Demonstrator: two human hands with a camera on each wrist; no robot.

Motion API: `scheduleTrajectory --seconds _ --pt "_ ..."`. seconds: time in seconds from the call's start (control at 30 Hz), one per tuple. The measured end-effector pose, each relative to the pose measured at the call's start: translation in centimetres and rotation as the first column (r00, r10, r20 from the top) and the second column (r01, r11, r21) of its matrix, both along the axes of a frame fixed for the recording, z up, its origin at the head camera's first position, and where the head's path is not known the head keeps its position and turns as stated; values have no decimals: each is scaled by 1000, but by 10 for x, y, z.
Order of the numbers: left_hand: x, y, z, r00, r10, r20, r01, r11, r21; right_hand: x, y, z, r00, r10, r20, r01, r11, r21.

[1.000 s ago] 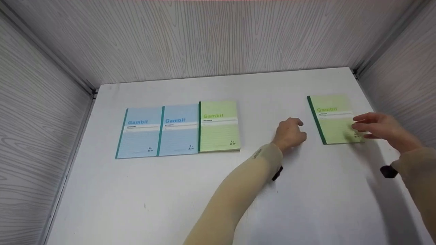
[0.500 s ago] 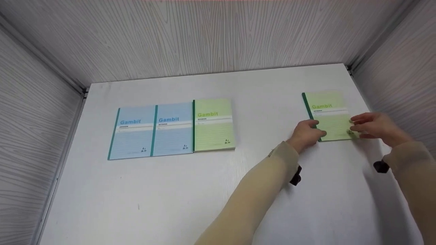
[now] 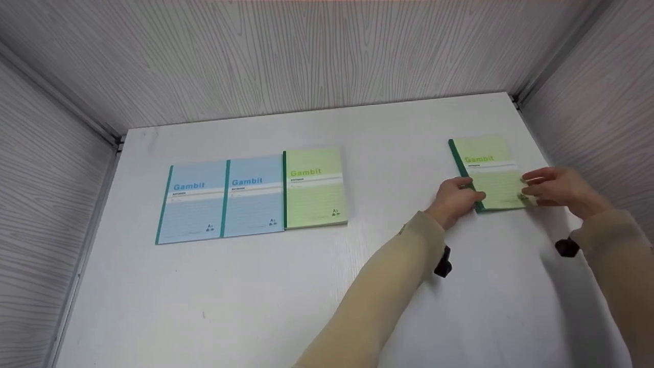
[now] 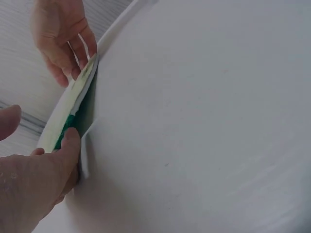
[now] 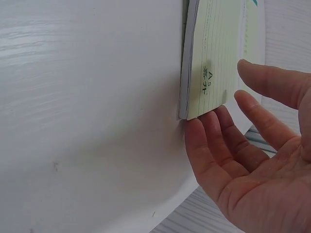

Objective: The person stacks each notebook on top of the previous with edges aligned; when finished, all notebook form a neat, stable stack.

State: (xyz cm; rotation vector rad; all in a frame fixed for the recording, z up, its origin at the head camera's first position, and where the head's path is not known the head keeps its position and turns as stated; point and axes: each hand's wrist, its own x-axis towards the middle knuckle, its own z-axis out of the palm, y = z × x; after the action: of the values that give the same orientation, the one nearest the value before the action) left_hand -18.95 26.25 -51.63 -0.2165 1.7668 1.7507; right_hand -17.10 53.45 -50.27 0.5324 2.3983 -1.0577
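At the right of the head view lies a light green notebook (image 3: 493, 176) with a dark green spine, marked "Gambit". My left hand (image 3: 453, 202) pinches its spine near the lower corner, thumb on the cover. In the left wrist view the spine side of the notebook (image 4: 73, 99) looks slightly raised, with a dark green surface showing beneath. My right hand (image 3: 564, 189) is at the opposite edge. The right wrist view shows several fingertips touching the edge of the notebook (image 5: 218, 53), while the right thumb (image 5: 267, 81) stays above the cover, apart from it.
Two blue notebooks (image 3: 196, 214) (image 3: 255, 209) lie side by side at the left. A thicker-looking green notebook (image 3: 314, 204) adjoins them on the right. All rest on a white table (image 3: 245, 296) with wood-grain panels (image 3: 306, 56) behind and on both sides.
My left hand has moved right, from the bare table to the green notebook's spine, and now pinches it. The right hand has stayed near the right edge. The view has shifted slightly.
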Motion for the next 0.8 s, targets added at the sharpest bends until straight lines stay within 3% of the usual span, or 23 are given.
scheduleTrajectory --seconds 0.2,0.37,0.57,0.8 --pt "3 2 -2 998 52 34 -56 991 118 5 5 -1 1000 -14 15 15 998 -65" --pt "4 4 -1 995 95 9 -96 991 98 10 8 -2 998 -67 9 67 981 -182" --pt "5 0 0 992 124 7 -124 986 108 12 3 4 995 -95 -6 91 965 -248" --pt "4 -6 5 995 90 -35 -86 992 90 19 -1 16 985 -168 -27 148 924 -354"
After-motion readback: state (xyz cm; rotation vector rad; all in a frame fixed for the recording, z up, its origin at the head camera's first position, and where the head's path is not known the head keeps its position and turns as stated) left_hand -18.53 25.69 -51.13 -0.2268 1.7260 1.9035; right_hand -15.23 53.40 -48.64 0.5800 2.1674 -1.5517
